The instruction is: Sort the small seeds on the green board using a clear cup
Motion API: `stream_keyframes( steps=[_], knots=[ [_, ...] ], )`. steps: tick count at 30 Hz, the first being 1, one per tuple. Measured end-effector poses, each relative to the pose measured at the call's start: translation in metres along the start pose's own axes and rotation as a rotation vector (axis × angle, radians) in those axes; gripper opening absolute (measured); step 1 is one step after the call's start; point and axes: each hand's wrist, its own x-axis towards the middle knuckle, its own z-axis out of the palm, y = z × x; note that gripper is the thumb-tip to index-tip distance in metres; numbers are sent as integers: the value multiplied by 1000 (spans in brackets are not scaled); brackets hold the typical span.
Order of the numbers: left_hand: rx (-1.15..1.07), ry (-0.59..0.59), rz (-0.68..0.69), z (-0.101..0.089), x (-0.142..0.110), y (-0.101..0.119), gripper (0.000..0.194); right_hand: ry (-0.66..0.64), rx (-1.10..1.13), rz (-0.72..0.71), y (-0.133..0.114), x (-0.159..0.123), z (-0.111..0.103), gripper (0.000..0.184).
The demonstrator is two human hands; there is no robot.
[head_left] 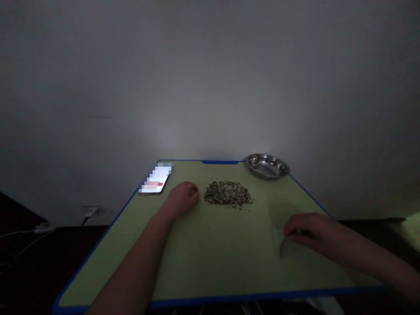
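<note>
A heap of small dark seeds or grains (228, 194) lies on a green table with a blue rim (210, 262). My left hand (182, 197) rests on the table just left of the heap, fingers curled into a loose fist with nothing visible in it. My right hand (310, 232) lies at the right side of the table, fingers bent down onto a pale, faint flat thing (285, 245) that I cannot make out. A shiny steel bowl (268, 166) stands at the far right corner and looks empty.
A lit phone (155, 179) lies at the far left corner of the table. A grey wall rises right behind the table. Cables and a plug (88, 213) lie on the dark floor to the left.
</note>
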Motion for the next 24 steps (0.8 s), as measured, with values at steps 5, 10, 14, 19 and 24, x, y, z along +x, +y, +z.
stream_keyframes(
  steps=[5,10,14,19,24],
  knots=[
    [-19,8,-4,0,-2,0,25,10,50,-65,-10,33,16,14],
    [-17,9,-43,-2,-4,2,23,110,78,-128,-17,79,19,11],
    [-17,9,-39,-3,-5,1,21,198,48,-169,-25,111,19,11],
    [-20,8,-28,-1,-4,-1,21,254,-52,-149,-37,137,22,14],
    [-16,-5,-35,-4,-4,0,20,322,-97,-117,-43,152,26,17]
  ],
)
